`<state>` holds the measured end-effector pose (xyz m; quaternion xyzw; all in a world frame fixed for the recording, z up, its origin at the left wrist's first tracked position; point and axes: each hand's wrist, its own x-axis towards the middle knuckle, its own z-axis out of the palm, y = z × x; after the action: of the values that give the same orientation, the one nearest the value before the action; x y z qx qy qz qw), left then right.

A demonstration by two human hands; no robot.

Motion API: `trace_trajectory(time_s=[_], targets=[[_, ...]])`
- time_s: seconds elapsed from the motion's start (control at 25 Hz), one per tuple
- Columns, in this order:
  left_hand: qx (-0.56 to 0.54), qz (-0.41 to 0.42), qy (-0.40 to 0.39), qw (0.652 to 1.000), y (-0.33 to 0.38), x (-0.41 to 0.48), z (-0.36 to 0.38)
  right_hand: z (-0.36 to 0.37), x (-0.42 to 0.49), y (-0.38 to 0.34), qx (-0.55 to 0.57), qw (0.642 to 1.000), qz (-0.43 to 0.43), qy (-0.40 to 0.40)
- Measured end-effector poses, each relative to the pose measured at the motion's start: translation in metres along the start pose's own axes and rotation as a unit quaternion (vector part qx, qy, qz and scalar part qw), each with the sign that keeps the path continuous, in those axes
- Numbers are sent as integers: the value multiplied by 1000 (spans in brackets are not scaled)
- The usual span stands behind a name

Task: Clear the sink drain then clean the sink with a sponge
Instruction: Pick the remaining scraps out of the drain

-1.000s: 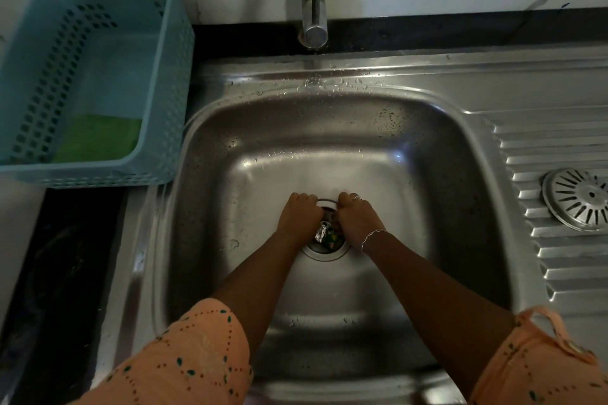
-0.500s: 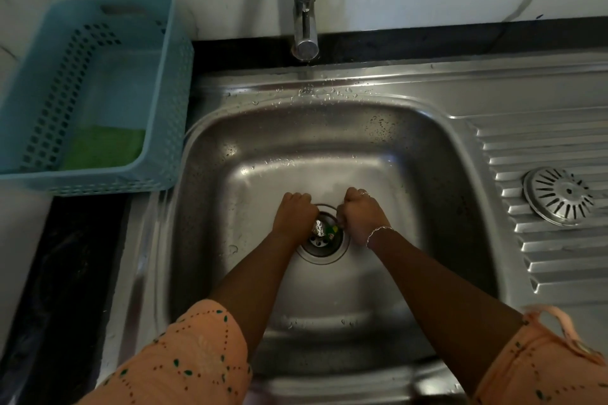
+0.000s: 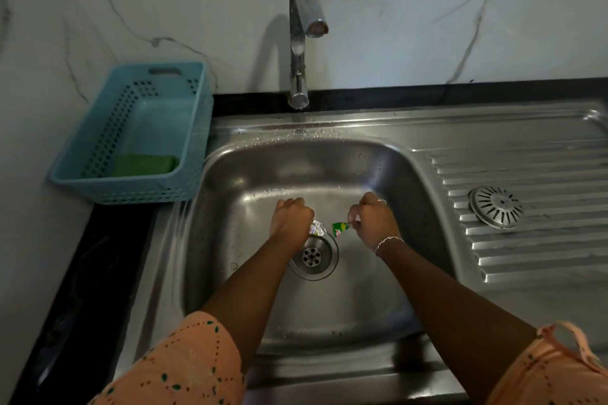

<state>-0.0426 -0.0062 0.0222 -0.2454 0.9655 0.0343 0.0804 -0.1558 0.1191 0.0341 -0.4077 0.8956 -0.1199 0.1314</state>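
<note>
Head view, left hand [image 3: 291, 222] gripping foil scrap [image 3: 316, 228], right hand [image 3: 375, 223] pinching green wrapper [image 3: 340, 228], near drain [image 3: 312, 256]

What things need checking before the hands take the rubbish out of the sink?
1. Left hand holds the silver wrapper: ok.
2. Right hand pinches the green wrapper: ok.
3. Drain holes free of rubbish: ok.
4. Tap off: ok, no stream visible.
5. Sponge lies in the blue basket: ok.
6. Strainer cover aside on the drainboard: ok.
</note>
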Motion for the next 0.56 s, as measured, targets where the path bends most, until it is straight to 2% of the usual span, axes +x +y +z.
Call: trace_trajectory(time_s=[0.36, 0.56], targets=[[12, -34, 73, 997, 7, -45, -61, -58, -24, -23, 60, 990, -31, 121], [23, -65, 124, 990, 23, -86, -81, -82, -56, -35, 93, 983, -58, 145]])
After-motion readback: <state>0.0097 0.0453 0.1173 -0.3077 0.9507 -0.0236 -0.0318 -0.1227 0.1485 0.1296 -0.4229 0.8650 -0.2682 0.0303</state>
